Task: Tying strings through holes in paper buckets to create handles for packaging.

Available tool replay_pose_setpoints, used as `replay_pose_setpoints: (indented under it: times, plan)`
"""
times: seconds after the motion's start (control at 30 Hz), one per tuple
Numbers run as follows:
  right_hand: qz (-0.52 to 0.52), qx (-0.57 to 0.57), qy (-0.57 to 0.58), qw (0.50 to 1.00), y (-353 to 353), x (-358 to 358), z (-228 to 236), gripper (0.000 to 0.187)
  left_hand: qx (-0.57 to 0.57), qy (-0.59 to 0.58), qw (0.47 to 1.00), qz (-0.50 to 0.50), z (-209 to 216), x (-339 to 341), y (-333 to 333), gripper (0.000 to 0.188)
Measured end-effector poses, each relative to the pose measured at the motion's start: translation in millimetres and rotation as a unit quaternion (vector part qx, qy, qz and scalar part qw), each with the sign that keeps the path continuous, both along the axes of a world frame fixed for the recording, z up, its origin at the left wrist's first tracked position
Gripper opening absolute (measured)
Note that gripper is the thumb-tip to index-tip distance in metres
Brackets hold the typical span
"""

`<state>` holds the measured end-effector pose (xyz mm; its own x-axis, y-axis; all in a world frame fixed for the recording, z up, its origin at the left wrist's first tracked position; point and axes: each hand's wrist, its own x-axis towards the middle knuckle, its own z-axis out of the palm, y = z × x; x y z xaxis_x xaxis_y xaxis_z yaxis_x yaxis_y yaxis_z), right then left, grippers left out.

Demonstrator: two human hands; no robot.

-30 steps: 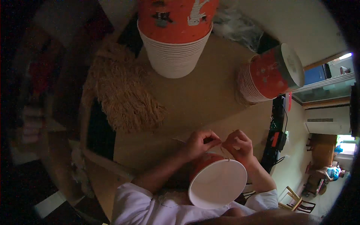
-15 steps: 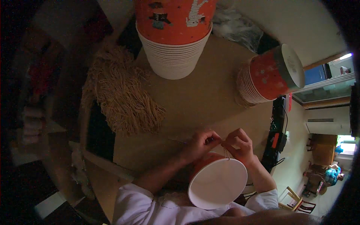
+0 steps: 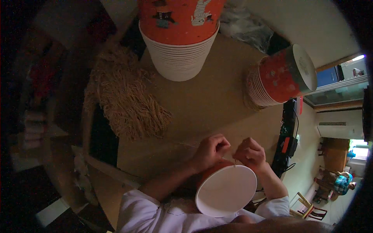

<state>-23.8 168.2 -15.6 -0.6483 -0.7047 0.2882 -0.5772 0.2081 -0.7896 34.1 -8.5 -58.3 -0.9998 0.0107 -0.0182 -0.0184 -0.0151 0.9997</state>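
An orange paper bucket (image 3: pixel 226 191) is held against my lap, its white inside and round rim facing up. A short piece of tan string (image 3: pixel 235 163) is at the far edge of its rim. My right hand (image 3: pixel 250 154) is closed just above that edge, pinching the string. A little to the left, my left hand (image 3: pixel 211 151) is also closed, thumb and forefinger pressed together near the bucket's orange side; whatever it pinches is too small to make out. A small gap separates the two hands.
A thick bundle of tan strings (image 3: pixel 128 101) lies on the brown tabletop (image 3: pixel 210 101) at left. A tall stack of orange-and-white buckets (image 3: pixel 178 50) stands at the back. Another stack (image 3: pixel 278 77) with strings is at right, near clear plastic (image 3: pixel 243 29). A person (image 3: pixel 344 182) sits far right.
My hands have moved apart from where their fingertips met. The string above the rim looks shorter, and my right hand is lower over the rim. The bucket has barely moved.
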Motion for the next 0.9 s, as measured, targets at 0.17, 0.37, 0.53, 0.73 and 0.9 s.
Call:
replay_pose_setpoints:
  times: [0.17,0.37,0.53,0.73,0.9]
  plan:
    - [0.122,-0.003,-0.030,0.992,-1.0,-3.6,20.2,0.015,-0.006,-0.105,0.994,0.012,-17.1,3.6,-0.1,0.010]
    - [0.179,-0.034,-0.073,0.980,0.0,-5.6,33.1,0.010,-0.049,-0.085,0.993,0.067,-35.8,7.7,1.0,0.009]
    - [0.172,0.003,-0.088,0.981,2.4,-4.7,40.3,0.012,-0.124,-0.061,0.990,0.012,-13.5,2.4,-7.7,0.007]
    - [0.181,0.007,-0.067,0.981,2.8,-4.9,38.0,0.014,-0.133,0.195,0.967,-0.092,22.6,-2.9,-17.8,0.013]
    - [0.140,0.017,-0.071,0.988,-0.3,-1.7,39.5,0.016,-0.087,0.122,0.966,-0.209,20.4,-5.2,-20.7,0.008]
